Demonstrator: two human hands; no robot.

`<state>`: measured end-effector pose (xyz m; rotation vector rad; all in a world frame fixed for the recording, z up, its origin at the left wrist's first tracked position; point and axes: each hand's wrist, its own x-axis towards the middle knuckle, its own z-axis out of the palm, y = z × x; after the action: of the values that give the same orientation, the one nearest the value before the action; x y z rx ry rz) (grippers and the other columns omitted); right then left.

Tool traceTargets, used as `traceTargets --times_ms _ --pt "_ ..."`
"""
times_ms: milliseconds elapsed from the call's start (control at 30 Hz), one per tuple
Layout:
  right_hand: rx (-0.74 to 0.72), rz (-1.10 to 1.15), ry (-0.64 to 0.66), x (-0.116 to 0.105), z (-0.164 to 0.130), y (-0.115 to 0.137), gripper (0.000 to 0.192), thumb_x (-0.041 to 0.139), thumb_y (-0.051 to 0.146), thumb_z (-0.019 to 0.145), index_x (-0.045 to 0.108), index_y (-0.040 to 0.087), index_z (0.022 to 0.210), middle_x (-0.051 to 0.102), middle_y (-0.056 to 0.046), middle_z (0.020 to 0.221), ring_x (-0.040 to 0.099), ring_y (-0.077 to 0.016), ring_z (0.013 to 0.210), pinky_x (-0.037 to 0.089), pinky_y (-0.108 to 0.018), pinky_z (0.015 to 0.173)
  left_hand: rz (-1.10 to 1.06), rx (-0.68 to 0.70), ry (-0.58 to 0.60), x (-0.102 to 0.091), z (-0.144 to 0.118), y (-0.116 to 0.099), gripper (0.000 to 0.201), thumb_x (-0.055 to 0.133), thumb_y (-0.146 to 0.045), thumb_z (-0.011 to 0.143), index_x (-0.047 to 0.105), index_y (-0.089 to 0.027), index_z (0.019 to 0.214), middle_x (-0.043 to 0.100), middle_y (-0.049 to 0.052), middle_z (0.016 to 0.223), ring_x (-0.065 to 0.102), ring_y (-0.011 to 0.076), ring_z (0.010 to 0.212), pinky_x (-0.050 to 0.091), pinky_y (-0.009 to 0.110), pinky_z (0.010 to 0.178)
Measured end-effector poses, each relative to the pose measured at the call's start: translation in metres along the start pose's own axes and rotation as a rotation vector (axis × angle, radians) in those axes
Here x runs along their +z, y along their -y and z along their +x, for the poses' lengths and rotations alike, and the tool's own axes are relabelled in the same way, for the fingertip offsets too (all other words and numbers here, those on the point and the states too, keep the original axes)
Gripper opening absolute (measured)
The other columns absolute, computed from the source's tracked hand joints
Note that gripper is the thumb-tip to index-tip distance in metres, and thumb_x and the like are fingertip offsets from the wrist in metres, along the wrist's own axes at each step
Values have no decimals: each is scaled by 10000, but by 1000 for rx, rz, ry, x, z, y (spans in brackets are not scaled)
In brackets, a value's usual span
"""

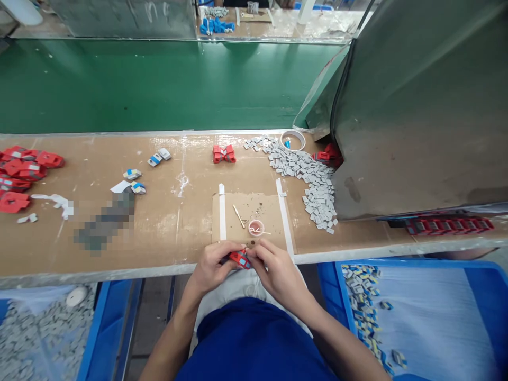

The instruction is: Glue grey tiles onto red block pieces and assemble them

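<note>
Just off the bench's front edge, my left hand [215, 265] grips a small red plastic part [240, 259] with light-blue and grey patches. My right hand [275, 264] is closed, with thumb and fingertips pinched at the right end of that part. Whatever lies between those fingertips is too small to make out. Beyond my hands, a cardboard pad [234, 203] is held by two white tape strips. On it are a small round cup [256, 228] of reddish content with a thin stick across it, and a short pale stick [238, 216].
Many small grey pieces [317, 182] spread at right, beside a tape roll [292, 141]. A red part [224, 153] sits mid-bench; more red parts [24, 169] pile at far left. A large metal housing [420, 116] borders the right. Blue bins [436, 317] stand below the bench.
</note>
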<state>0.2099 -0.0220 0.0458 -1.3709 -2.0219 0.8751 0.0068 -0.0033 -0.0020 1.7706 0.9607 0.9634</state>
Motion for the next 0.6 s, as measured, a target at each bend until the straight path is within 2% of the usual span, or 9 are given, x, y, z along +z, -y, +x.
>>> traceTargets --times_ms 200,367,467,600 --pt "30 205 13 -1 -1 -6 223 495 144 1016 561 194 809 518 -3 784 528 -134 666 379 -247 603 58 110 35 0 5 -3 140 730 -187 929 764 -179 1065 833 106 995 792 206 886 622 288 814" --pt "189 473 79 -1 -2 -14 117 572 240 979 614 186 883 550 -12 849 540 -131 720 416 -235 623 65 233 49 -1 8 0 192 710 -222 954 767 -190 1134 834 116 993 787 201 874 618 285 785" --pt "289 587 150 -1 -4 -17 165 594 334 975 614 183 911 514 15 784 479 -121 672 373 -237 598 54 247 84 -2 8 1 203 684 -220 971 764 -195 1155 831 119 998 783 201 875 618 285 766" --pt "401 709 269 0 -6 -20 300 623 461 960 549 193 846 406 70 648 340 -101 591 269 -235 553 51 262 142 -4 9 1 213 633 -212 1000 751 -190 1176 821 124 993 771 200 864 615 291 750"
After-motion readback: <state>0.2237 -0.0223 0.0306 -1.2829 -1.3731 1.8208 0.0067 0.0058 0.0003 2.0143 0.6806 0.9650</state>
